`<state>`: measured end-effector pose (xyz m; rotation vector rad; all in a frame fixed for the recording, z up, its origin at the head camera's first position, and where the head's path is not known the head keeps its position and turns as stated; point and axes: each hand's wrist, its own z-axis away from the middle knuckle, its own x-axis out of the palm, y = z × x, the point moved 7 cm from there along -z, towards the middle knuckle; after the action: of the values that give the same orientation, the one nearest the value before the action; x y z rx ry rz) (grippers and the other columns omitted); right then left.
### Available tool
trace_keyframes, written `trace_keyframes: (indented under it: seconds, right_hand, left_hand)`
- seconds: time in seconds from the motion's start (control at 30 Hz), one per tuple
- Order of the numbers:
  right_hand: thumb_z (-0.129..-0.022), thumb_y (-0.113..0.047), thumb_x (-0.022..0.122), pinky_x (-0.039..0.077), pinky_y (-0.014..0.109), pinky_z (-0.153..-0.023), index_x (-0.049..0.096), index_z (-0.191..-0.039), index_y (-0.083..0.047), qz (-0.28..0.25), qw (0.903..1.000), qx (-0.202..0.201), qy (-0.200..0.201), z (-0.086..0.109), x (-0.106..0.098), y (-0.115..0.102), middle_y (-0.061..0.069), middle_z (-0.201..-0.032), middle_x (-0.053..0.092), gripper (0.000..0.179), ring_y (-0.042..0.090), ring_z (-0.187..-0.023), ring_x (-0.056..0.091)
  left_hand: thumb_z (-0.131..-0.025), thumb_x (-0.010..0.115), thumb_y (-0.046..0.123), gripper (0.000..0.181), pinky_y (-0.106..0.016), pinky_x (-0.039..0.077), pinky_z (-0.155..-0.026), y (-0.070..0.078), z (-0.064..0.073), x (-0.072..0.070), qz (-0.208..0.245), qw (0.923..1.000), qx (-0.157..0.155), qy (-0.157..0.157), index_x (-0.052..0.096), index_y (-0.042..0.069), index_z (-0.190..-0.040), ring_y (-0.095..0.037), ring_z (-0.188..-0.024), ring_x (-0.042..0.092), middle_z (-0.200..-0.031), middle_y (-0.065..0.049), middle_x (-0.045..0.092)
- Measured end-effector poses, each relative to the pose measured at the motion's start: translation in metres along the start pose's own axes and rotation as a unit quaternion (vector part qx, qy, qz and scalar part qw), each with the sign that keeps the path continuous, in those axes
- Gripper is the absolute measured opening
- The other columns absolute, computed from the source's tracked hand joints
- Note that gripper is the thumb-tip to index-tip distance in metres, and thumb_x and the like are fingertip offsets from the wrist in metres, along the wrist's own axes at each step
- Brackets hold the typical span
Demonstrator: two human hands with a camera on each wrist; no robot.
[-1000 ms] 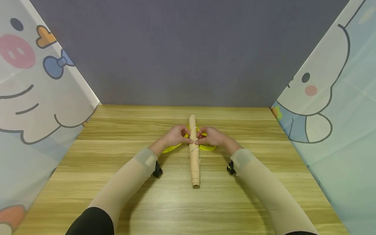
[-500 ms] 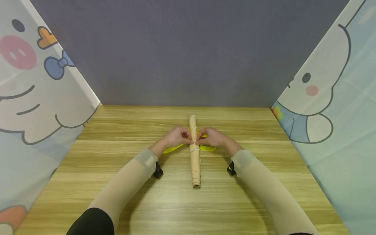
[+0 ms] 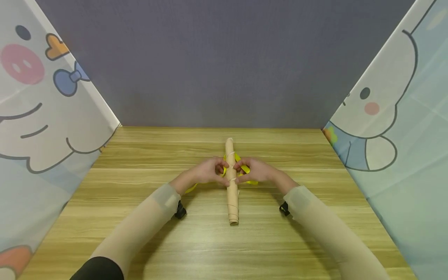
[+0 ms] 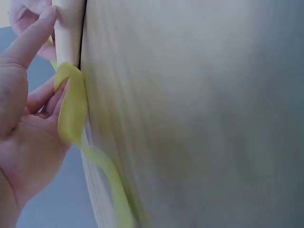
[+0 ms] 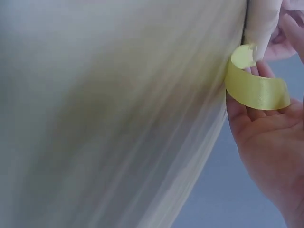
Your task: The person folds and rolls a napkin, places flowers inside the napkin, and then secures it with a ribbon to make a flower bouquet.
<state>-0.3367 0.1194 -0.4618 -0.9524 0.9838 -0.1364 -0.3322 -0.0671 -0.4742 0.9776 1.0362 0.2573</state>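
Note:
A slim beige roll (image 3: 232, 198) of sheet material lies lengthwise on the table, its spiral layers visible at the near end. My left hand (image 3: 210, 171) holds its left side, thumb on the near part and fingers curled in further back. Mirroring this, my right hand (image 3: 257, 170) holds the right side with thumb and fingers. A yellow ribbon (image 3: 241, 165) comes out on both sides of the roll. In the left wrist view the ribbon (image 4: 73, 111) loops by the fingers and trails down; in the right wrist view a curl of ribbon (image 5: 256, 90) lies across the fingers.
The wood-grain table (image 3: 196, 241) runs back to a grey panel (image 3: 224, 66). Cartoon-printed cloth walls (image 3: 31, 128) flank it on the left and right. A small black wrist device (image 3: 180, 210) hangs under each forearm.
Both hands have moved slightly toward the person along the roll, and thumbs and fingers have spread further apart. The wrists have moved outward. The roll has stayed nearly in place; the ribbon has shifted.

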Motion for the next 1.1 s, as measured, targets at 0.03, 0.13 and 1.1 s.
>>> trace_keyframes:
  seconds: [0.03,0.13,1.1]
  right_hand:
    - [-0.092,-0.039,0.090,0.051,0.036,-0.088,0.067,-0.140,-0.011,0.002,1.0000,-0.004,-0.002,0.002,0.002,-0.001,0.007,-0.123,0.066,0.060,0.021,-0.103,0.059]
    - [-0.091,-0.039,0.092,0.050,0.037,-0.092,0.063,-0.144,-0.009,0.017,0.9998,-0.013,0.003,0.008,0.006,-0.003,0.008,-0.128,0.061,0.068,0.022,-0.108,0.057]
    - [-0.098,-0.023,0.086,0.052,0.028,-0.080,0.068,-0.118,-0.009,-0.004,0.9995,-0.020,0.025,0.021,0.017,-0.016,0.004,-0.106,0.066,0.030,0.016,-0.093,0.059]
  left_hand:
    - [-0.085,0.098,0.035,0.071,-0.039,0.058,-0.103,0.001,0.002,0.001,-0.005,1.0000,0.002,0.000,0.064,0.007,-0.141,-0.022,-0.118,0.066,-0.130,-0.009,0.067]
    - [-0.084,0.099,0.036,0.078,-0.043,0.057,-0.108,0.003,0.006,0.004,-0.018,0.9998,0.010,0.001,0.061,0.005,-0.146,-0.026,-0.124,0.064,-0.136,-0.011,0.064]
    - [-0.094,0.091,0.025,0.030,-0.026,0.054,-0.074,0.013,0.017,0.008,-0.005,0.9993,0.035,0.010,0.076,0.009,-0.114,-0.012,-0.086,0.062,-0.096,-0.001,0.072]
